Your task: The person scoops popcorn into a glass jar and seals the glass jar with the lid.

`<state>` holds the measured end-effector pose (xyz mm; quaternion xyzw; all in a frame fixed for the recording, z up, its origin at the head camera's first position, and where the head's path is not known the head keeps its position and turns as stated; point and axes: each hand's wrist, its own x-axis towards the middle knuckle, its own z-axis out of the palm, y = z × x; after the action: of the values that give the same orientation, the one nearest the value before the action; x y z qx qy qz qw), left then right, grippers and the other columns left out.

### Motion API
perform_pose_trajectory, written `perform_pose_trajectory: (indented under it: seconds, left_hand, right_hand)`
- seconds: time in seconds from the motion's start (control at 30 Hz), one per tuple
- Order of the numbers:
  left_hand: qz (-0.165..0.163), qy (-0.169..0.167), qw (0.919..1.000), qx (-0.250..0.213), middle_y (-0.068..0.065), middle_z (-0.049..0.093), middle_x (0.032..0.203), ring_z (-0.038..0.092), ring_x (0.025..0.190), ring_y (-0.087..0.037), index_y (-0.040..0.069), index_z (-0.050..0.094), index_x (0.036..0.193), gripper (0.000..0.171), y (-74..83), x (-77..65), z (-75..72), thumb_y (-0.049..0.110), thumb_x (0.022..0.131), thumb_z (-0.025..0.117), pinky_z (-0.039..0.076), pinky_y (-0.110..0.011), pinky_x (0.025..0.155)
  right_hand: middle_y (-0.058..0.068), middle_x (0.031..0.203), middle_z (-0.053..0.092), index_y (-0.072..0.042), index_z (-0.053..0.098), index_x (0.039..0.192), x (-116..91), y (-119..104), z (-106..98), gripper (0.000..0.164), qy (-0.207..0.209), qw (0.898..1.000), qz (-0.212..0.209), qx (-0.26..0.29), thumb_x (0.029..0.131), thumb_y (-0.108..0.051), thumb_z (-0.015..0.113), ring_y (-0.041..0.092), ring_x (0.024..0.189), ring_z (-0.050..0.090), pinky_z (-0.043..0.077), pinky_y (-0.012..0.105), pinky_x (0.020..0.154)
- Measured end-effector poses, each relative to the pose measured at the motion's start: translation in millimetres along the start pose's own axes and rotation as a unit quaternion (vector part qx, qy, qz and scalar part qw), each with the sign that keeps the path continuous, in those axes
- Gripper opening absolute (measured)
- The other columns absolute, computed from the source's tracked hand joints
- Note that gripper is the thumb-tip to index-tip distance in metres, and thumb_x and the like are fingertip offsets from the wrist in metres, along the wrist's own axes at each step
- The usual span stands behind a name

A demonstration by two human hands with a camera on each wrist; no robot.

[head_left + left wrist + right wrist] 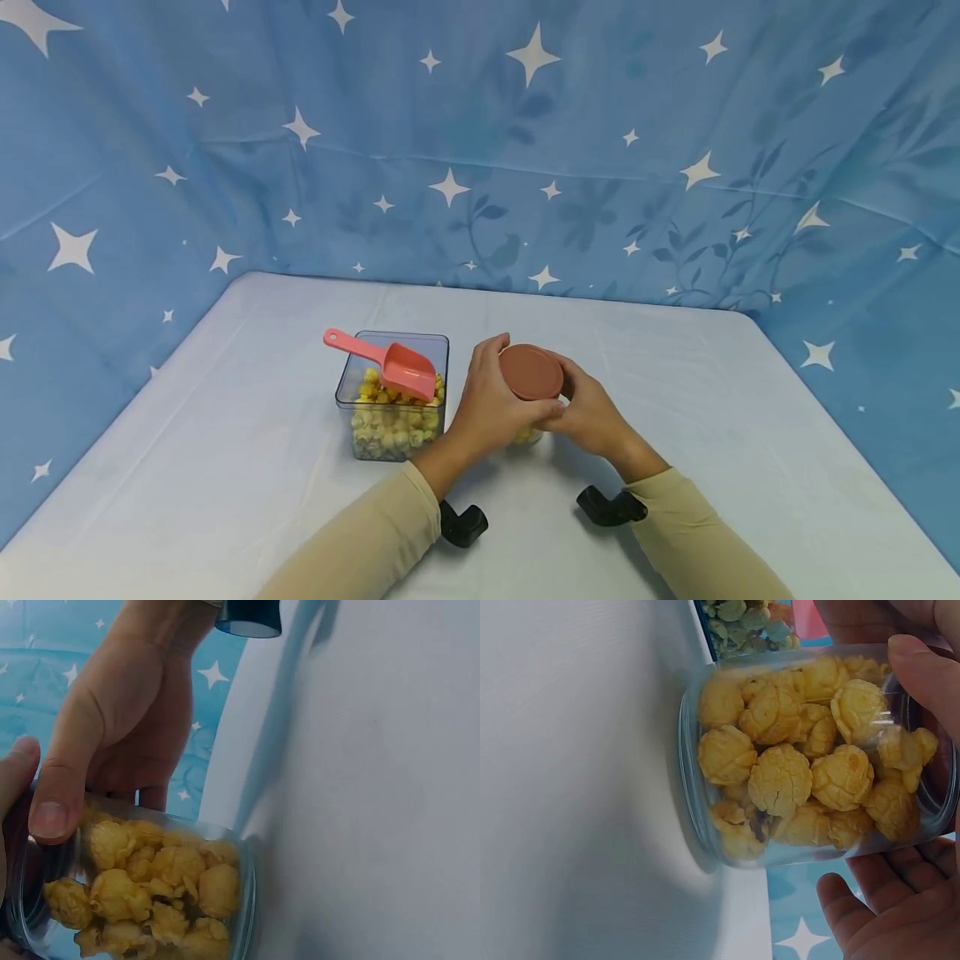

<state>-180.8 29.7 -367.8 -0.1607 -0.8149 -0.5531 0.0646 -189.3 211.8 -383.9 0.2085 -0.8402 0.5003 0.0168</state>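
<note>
A clear plastic jar [780, 757] of yellow popcorn stands upright, its base close over the white tabletop, with a round reddish-brown lid [531, 372] on top. My left hand [495, 396] holds the lid from the left, fingers behind and thumb across the front. From the other side, my right hand [592, 412] grips the upper part of the jar. Its thumb [56, 802] lies at the jar's shoulder in the left wrist view, and its fingers [862, 900] show past the side in the right wrist view. In the head view, both hands hide most of the jar.
Left of the jar stands an open clear square container [392, 429] with more popcorn. A pink scoop [407, 372] lies across it, its handle over the back left rim. Star-patterned blue cloth [450, 125] hangs behind the white table [187, 450]. Black wrist cameras [611, 507] hang under both sleeves.
</note>
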Motion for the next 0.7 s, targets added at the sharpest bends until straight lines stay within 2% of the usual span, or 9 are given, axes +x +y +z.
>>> perform_pose_trajectory:
  seconds: [0.1,0.17,0.47,0.7]
  left_hand:
    - [0.003,0.022,0.9997,0.014,-0.011,0.042,0.141,0.049,0.118,-0.026,0.003,0.034,0.148,0.101,1.1,-1.5,0.0,0.040,0.072,0.089,0.050,-0.046,0.089]
    - [0.008,0.023,0.9995,0.018,-0.012,0.043,0.140,0.050,0.116,-0.026,0.003,0.036,0.147,0.097,2.1,-1.5,-1.7,0.037,0.073,0.088,0.051,-0.046,0.088]
    - [0.009,-0.043,0.9989,0.015,-0.009,0.045,0.141,0.055,0.110,-0.023,0.003,0.037,0.149,0.090,0.1,4.8,-11.7,0.032,0.078,0.082,0.052,-0.041,0.085]
    - [0.007,-0.055,0.9984,-0.005,-0.010,0.044,0.144,0.055,0.113,-0.025,0.003,0.036,0.151,0.090,-2.1,3.7,-13.7,0.031,0.079,0.082,0.051,-0.043,0.087]
  right_hand:
    - [0.017,0.138,0.054,0.002,0.039,0.148,0,-1,2,0.085,0.003,1.000,0.012,0.001,0.078,-0.011,0.084,0.036,0.129,0.051,0.041,0.054,0.105]
    - [0.016,0.138,0.054,0.000,0.040,0.148,0,-3,3,0.085,0.004,1.000,0.016,0.003,0.078,-0.011,0.085,0.035,0.129,0.051,0.040,0.055,0.106]
    - [0.013,0.138,0.055,-0.002,0.041,0.149,1,-7,4,0.085,-0.005,1.000,0.012,-0.006,0.077,-0.014,0.086,0.033,0.129,0.051,0.039,0.054,0.106]
    - [0.014,0.137,0.055,0.000,0.040,0.149,3,-5,0,0.084,-0.024,1.000,0.002,-0.006,0.078,-0.013,0.084,0.034,0.127,0.052,0.041,0.056,0.104]
